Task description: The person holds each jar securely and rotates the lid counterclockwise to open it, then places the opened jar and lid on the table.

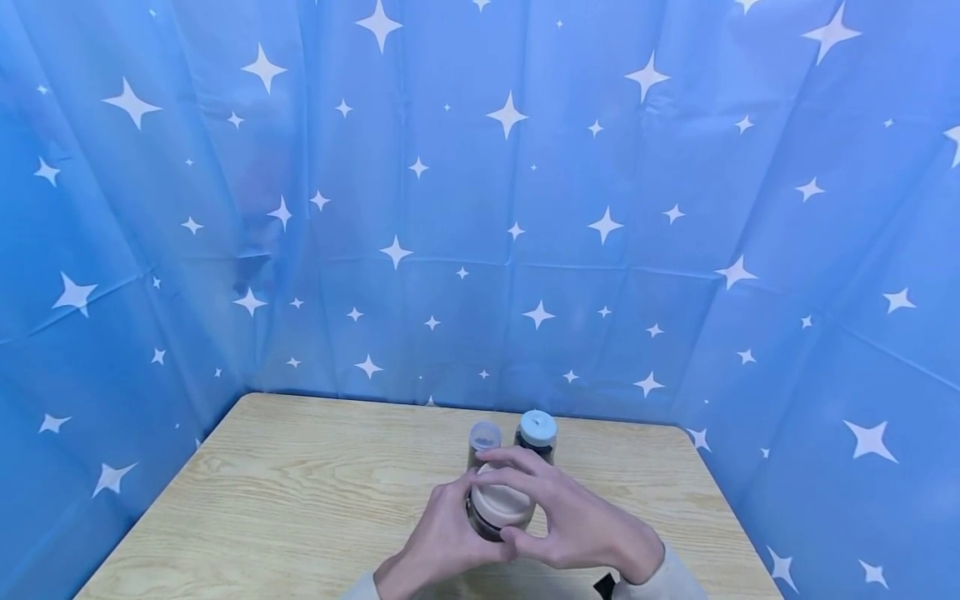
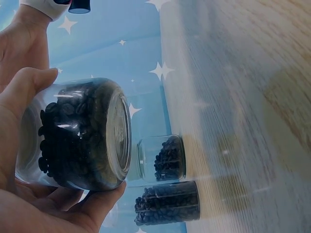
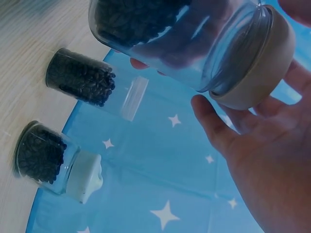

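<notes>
A clear glass jar (image 2: 80, 131), partly filled with dark beans that look like coffee beans, is held above the table. My left hand (image 1: 442, 527) grips its body, the thumb on one side and the fingers on the other in the left wrist view. On top sits a beige lid (image 1: 502, 502), seen side-on as a rounded cap (image 3: 265, 63) in the right wrist view. The fingers and thumb of my right hand (image 1: 566, 512) curl round this lid. It appears seated on the jar's neck; whether it is loose I cannot tell.
Behind the held jar stand two more bean containers: a clear cylinder (image 3: 82, 77) with a translucent lid and a jar (image 3: 41, 153) with a pale blue lid (image 1: 537, 427). All are over a light wood table (image 1: 300, 483), backed by a blue star-patterned curtain (image 1: 457, 200).
</notes>
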Available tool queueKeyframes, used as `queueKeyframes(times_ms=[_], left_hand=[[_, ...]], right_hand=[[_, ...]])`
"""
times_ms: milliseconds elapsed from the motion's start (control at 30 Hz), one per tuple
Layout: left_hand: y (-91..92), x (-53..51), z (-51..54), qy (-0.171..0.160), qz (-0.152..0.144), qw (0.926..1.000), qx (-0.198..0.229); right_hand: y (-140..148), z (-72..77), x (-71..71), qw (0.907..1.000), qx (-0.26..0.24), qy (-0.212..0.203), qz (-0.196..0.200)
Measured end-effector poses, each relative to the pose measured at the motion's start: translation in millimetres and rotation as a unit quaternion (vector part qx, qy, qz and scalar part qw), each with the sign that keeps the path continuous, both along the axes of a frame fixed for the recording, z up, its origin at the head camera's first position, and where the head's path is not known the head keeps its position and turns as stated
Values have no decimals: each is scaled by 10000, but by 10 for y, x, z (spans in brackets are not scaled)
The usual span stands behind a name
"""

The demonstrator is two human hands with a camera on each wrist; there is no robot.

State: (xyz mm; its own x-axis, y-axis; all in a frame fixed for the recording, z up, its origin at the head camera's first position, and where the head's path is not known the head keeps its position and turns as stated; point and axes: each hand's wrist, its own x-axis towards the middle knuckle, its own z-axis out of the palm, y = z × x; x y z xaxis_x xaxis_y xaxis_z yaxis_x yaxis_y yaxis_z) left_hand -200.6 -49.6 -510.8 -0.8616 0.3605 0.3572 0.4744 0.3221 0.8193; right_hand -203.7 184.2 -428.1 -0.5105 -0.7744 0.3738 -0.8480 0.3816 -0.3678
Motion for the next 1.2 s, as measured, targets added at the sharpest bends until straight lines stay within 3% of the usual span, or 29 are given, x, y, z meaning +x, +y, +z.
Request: queueKeyframes(times_ms=[367,600,867,1200], left_hand=[[-8,20,-1,-224,-3,9997,56],[-6,-3,10,-47,113,9999,-45],[-11,0,0,-87,56,9999,-25],[-1,5,-29,191,124,9997,-105]], right_hand=[[-22,-54,42,9973,-81,717,-124],[-123,-85,105,9909,-337,1017,-819],[-204,-193,226,9789,-569,1024,-1677],[-244,-290,300,9696,-662,1044,-2110]])
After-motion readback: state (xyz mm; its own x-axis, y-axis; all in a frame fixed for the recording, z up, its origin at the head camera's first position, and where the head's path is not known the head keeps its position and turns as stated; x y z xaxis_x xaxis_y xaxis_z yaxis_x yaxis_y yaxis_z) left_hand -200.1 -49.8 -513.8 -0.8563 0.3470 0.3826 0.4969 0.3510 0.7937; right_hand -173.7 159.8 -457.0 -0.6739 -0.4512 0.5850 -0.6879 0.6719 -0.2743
